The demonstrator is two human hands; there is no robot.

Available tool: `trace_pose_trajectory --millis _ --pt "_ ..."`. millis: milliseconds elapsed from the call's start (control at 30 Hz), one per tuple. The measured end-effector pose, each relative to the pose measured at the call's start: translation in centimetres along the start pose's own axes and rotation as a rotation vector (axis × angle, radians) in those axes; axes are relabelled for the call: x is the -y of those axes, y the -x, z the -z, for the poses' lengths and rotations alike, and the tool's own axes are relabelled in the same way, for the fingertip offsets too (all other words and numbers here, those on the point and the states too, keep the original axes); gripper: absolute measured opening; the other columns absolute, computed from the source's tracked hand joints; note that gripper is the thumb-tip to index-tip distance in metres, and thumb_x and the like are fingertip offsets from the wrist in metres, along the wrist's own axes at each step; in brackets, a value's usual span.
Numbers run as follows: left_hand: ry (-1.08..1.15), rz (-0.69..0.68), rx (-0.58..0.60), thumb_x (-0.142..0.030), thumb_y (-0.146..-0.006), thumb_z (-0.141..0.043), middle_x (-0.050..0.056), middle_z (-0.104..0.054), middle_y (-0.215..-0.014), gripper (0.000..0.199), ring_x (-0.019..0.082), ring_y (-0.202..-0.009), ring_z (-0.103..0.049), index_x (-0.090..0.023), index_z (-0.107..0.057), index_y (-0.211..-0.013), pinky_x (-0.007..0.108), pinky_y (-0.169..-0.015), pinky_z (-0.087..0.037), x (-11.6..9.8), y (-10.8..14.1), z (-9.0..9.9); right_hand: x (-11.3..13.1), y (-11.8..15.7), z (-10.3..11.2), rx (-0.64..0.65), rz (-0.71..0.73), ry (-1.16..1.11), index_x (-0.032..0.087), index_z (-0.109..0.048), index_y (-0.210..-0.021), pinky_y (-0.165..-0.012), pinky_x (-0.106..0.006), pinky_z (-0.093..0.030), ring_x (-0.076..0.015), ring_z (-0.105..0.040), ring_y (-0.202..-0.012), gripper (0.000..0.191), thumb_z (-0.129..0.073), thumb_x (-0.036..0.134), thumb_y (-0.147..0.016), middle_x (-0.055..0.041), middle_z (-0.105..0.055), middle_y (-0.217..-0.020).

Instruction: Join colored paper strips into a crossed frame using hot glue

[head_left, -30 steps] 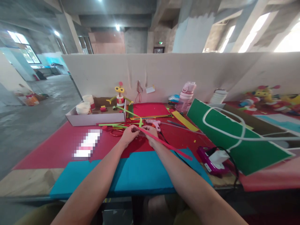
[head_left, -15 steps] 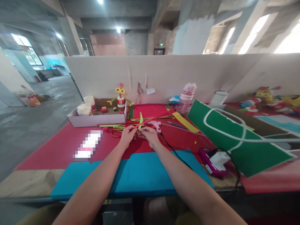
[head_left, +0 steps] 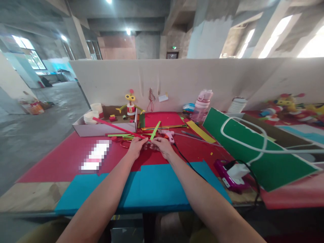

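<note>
My left hand [head_left: 138, 146] is closed in a pinch on a long red paper strip [head_left: 116, 128], which slants up to the left across the front of the white box. Close beside it, my right hand [head_left: 160, 145] pinches the lower end of a light green paper strip [head_left: 155, 130] that stands up and leans right. The two strips come together between my fingertips; their exact join is too small to make out. Just beyond my right hand lies a pink glue gun [head_left: 169, 135]. Orange-handled scissors [head_left: 124, 144] rest left of my left hand.
A white box [head_left: 106, 128] with paper cups stands at the back left, a yellow-headed figure [head_left: 130, 106] behind it. A purple power strip [head_left: 231, 179] and a green board [head_left: 248, 152] are at right. Blue sheets [head_left: 164, 185] lie in front; a black cord [head_left: 188, 163] crosses the table.
The red strip has swung from pointing right to pointing up left. The green strip now leans right instead of standing nearly upright. Both hands stay in about the same place.
</note>
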State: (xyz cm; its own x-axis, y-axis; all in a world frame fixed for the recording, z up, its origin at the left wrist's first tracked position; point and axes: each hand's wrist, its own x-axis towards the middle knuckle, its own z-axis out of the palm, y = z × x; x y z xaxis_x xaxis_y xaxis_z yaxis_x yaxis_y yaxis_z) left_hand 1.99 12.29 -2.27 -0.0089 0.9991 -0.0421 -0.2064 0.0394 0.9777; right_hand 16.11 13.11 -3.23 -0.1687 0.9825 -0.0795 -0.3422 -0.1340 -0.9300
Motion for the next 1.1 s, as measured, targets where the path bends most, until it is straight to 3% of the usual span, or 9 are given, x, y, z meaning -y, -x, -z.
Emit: trace_pose_trajectory --millis 233,400,633,900,1100 --pt "-0.044 -0.047 0.118 -0.038 -0.061 -0.076 0.000 -0.057 -0.054 0.031 0.008 -0.044 -0.049 -0.013 -0.056 -0.064 0.021 -0.045 -0.038 -0.02 0.17 -0.04 -0.03 0.12 -0.29 -0.008 0.003 -0.054 0.015 -0.058 -0.067 -0.062 -0.027 -0.059 -0.0112 -0.063 -0.052 0.021 -0.078 0.020 -0.062 0.0008 -0.064 -0.056" --pt "-0.172 -0.109 0.103 -0.034 -0.061 -0.074 -0.001 -0.056 -0.052 0.028 0.008 -0.043 -0.049 -0.013 -0.056 -0.060 0.022 -0.045 -0.038 0.03 0.14 0.06 0.14 0.11 -0.22 -0.006 -0.007 -0.017 0.014 -0.061 -0.068 -0.060 -0.027 -0.059 -0.0100 -0.060 -0.051 0.020 -0.079 0.020 -0.060 0.0012 -0.064 -0.056" --pt "0.005 -0.057 0.114 -0.037 -0.064 -0.073 -0.002 -0.054 -0.052 0.029 0.008 -0.044 -0.049 -0.015 -0.054 -0.064 0.022 -0.044 -0.037 -0.37 0.42 -0.16 0.07 0.09 -0.43 -0.047 0.034 -0.003 0.013 -0.063 -0.066 -0.059 -0.027 -0.059 -0.0116 -0.061 -0.052 0.020 -0.080 0.021 -0.059 0.0003 -0.063 -0.054" --pt "0.032 -0.019 0.088 -0.034 -0.060 -0.076 -0.001 -0.058 -0.053 0.032 0.009 -0.044 -0.050 -0.015 -0.050 -0.062 0.022 -0.045 -0.039 -0.45 0.41 -0.21 -0.07 0.14 -0.61 -0.034 0.018 -0.031 0.013 -0.062 -0.066 -0.059 -0.027 -0.059 -0.0113 -0.062 -0.050 0.023 -0.082 0.021 -0.058 0.0003 -0.064 -0.055" --pt "0.005 -0.062 0.082 -0.036 -0.060 -0.076 -0.002 -0.057 -0.053 0.033 0.008 -0.044 -0.050 -0.015 -0.051 -0.062 0.021 -0.044 -0.038 -0.29 0.20 -0.14 -0.10 0.08 -0.53 -0.023 0.011 -0.030 0.012 -0.062 -0.067 -0.061 -0.028 -0.060 -0.0115 -0.062 -0.051 0.023 -0.081 0.020 -0.058 -0.0003 -0.064 -0.055"
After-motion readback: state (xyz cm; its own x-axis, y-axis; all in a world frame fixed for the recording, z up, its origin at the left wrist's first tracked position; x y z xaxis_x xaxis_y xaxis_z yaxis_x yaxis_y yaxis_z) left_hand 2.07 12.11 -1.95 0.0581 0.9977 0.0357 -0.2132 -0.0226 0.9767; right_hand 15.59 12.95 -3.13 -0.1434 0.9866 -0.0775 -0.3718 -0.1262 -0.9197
